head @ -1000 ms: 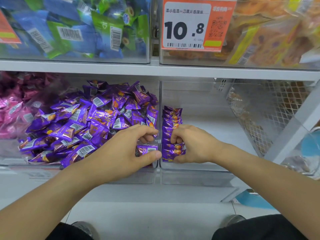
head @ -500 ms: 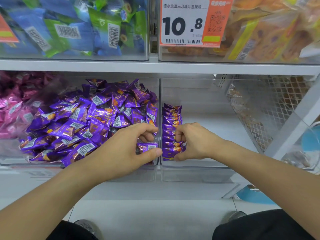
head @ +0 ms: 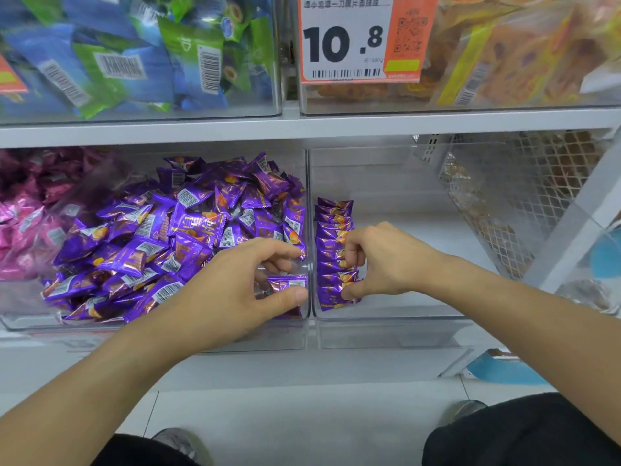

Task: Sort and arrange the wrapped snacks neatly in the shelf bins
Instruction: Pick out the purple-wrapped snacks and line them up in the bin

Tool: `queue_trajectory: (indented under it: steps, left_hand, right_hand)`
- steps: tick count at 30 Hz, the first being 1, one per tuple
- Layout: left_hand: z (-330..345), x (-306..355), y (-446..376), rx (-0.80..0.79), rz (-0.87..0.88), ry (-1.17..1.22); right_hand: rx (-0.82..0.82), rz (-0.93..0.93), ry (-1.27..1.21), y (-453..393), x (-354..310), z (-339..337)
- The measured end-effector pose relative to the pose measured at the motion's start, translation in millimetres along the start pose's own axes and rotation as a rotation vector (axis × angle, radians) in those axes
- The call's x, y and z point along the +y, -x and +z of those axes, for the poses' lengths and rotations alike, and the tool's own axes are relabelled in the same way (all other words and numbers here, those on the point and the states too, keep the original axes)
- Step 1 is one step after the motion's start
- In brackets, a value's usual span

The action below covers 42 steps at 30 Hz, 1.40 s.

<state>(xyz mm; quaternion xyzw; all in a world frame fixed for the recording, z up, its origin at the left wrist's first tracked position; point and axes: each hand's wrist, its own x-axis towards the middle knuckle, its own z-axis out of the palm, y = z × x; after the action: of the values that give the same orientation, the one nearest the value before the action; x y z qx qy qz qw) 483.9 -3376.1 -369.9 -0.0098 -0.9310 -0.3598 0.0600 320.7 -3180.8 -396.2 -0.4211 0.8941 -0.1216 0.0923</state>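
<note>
A loose heap of purple wrapped snacks [head: 161,243] fills the clear middle bin [head: 295,334]. My left hand [head: 235,290] reaches into that bin's right front corner, with thumb and fingers curled around one purple packet [head: 287,283]. In the clear right bin [head: 386,331], a tidy row of purple packets [head: 332,230] stands on edge against the left wall. My right hand [head: 386,260] pinches the front packets of that row between thumb and curled fingers.
Pink wrapped snacks [head: 23,223] fill the bin at the left. Above the shelf board [head: 302,127] are bins of blue-green packets [head: 134,55] and orange snacks [head: 521,55], with a 10.8 price tag [head: 359,38]. A white mesh divider [head: 504,210] stands at the right.
The view has drifted down a little. Both hands stay in nearly the same places, the right one still at the row's front and the left still on its packet.
</note>
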Motion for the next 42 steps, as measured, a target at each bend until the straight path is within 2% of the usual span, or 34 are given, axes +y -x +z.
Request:
queue_trajectory:
  steps: [15, 19, 21, 24, 26, 28, 30, 31, 33, 36, 38, 40, 42]
  left_hand:
    - [-8, -3, 1, 0.032, 0.016, 0.005]
    - [-14, -6, 0, 0.028, 0.017, -0.098]
    - [-18, -9, 0, 0.045, 0.026, -0.189]
    - [-25, -14, 0, 0.098, 0.027, -0.296]
    - [-28, -16, 1, 0.084, 0.012, -0.350]
    - [-31, -15, 2, 0.065, 0.027, -0.385]
    - [-37, -13, 5, 0.119, 0.031, -0.413]
    - [-42, -12, 7, 0.166, 0.011, -0.417]
    - [-52, -15, 11, 0.224, -0.033, -0.388]
    - [-59, -25, 16, 0.151, -0.100, -0.394]
    - [-59, -30, 18, 0.141, -0.131, -0.451]
    - [-62, -31, 20, 0.175, -0.173, -0.504]
    - [-66, -31, 22, 0.193, -0.223, -0.547]
  right_hand:
    - [0.013, 0.019, -0.084, -1, 0, 3]
    - [0.010, 0.036, -0.075, 1, -3, -7]
    - [0.143, 0.027, -0.156, 2, -8, -15]
    - [0.479, -0.085, -0.464, 7, -34, -29]
    - [0.485, -0.264, -0.534, 11, -61, -40]
    - [0.263, -0.405, -0.294, 10, -82, -44]
    - [0.025, -0.366, 0.129, 1, -97, -37]
    - [-0.027, -0.314, 0.285, -4, -102, -30]
    - [-0.023, -0.249, 0.361, -10, -110, -19]
    - [0.044, -0.144, 0.136, -11, -113, -24]
    - [0.155, -0.109, -0.073, -11, -107, -35]
    - [0.259, -0.140, -0.280, -10, -103, -39]
    - [0.287, -0.170, -0.374, -7, -101, -38]
